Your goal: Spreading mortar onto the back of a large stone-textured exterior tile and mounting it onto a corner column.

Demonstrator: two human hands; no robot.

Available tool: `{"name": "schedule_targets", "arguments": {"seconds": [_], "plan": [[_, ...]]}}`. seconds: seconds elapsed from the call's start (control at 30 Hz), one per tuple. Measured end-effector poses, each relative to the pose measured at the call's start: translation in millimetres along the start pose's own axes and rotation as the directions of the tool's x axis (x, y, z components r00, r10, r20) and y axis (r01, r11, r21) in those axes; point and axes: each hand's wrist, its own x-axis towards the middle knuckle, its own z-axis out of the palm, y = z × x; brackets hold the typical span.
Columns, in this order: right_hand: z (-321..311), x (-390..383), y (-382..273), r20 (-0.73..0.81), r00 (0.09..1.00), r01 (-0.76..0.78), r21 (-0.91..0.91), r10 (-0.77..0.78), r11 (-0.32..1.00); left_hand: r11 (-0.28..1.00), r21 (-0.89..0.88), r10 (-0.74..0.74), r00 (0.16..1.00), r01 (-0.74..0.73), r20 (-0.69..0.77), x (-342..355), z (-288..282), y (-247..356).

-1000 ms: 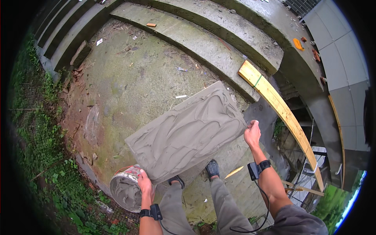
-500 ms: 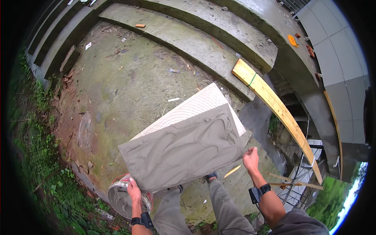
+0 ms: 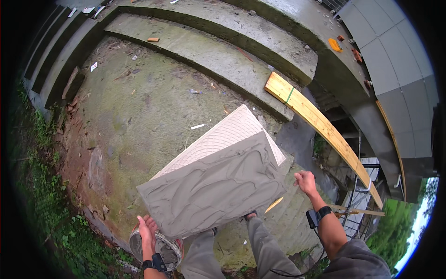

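In front of me lies a tile [image 3: 211, 190] spread with wet grey mortar in thick, uneven ridges. It rests askew over light tiles [image 3: 218, 135] with a wavy ribbed pattern. My left hand [image 3: 147, 228] is beside its near left corner, fingers spread, holding nothing. Just below that hand stands a bucket [image 3: 169, 251] with grey mortar inside. My right hand [image 3: 305, 181] hovers off the tile's right end, its fingers curled in with nothing visible in them. Both wrists wear black straps with small devices.
Concrete steps [image 3: 204, 53] rise at the back. A long bundle of yellow wooden boards [image 3: 325, 125] leans across a gap on the right, by metal scaffolding. Plants [image 3: 69, 232] edge the left side. A wood sliver [image 3: 274, 204] lies near my feet.
Both hands have moved outward, away from the mortar-covered tile. The left hand's fingers have spread. The whole view has shifted slightly.
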Motion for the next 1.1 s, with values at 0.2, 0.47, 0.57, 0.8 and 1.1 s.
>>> {"name": "schedule_targets", "arguments": {"seconds": [0.2,0.47,0.57,0.8,1.1], "plan": [[34.2,14.0,-42.8,0.258,0.965,-0.148,0.387,0.048,0.91,0.993,-0.086,0.094,0.97,-0.076,0.225,-14.2,48.8,55.2],[16.7,-34.3,-74.0,0.253,0.96,0.03,0.341,-0.123,0.939,0.983,-0.156,0.155,0.872,-0.092,0.463,-23.7,22.0,52.1],[-8.6,-59.2,-57.1,0.266,0.96,0.0,0.315,-0.089,0.949,0.987,-0.161,0.078,0.9,-0.009,0.43,-57.7,30.1,52.9],[-106.9,-131.3,-62.4,0.34,0.934,0.0,0.307,-0.109,0.952,0.981,-0.183,0.144,0.87,-0.063,0.471,-171.1,-14.0,86.7],[-315.0,-230.6,-99.9,0.163,0.927,0.212,0.512,-0.336,0.832,0.911,-0.264,0.409,0.6,-0.318,0.687,-418.2,2.9,267.2]]}}
